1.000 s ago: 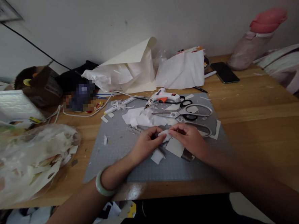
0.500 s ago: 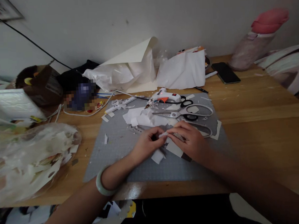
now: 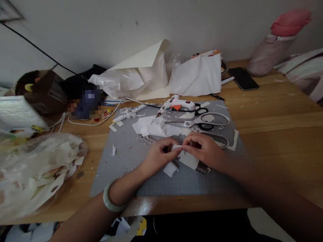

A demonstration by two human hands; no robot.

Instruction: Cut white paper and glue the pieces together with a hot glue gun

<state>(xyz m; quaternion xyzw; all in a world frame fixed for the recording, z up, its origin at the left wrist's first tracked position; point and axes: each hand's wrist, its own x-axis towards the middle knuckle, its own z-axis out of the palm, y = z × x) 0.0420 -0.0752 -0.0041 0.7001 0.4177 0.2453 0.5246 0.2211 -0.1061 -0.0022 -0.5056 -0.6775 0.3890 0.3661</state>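
Over the grey cutting mat (image 3: 121, 182), my left hand (image 3: 160, 152) pinches a small white piece of paper (image 3: 176, 147) between thumb and fingers. My right hand (image 3: 203, 149) is closed on the right end of the same piece, its fingertips meeting those of the left. Much of the piece is hidden by my fingers. Just beyond my hands lie large grey-handled scissors (image 3: 189, 123), partly covered by the right hand. A crumpled white sheet (image 3: 156, 126) rests behind the left hand. Below the hands are a white scrap (image 3: 170, 169) and a pale card piece (image 3: 188, 160).
A white glue gun (image 3: 182, 104) lies at the back of the mat. To the left sits a clear plastic bag (image 3: 38, 172) full of paper scraps. A phone (image 3: 243, 78) and a pink-topped bottle (image 3: 274, 48) are at the back right. Cables (image 3: 96, 123) cross the back left.
My right hand's fingers have curled in, and its thumb and fingertip now pinch the paper's end. The left hand stays nearly in place, holding the paper.
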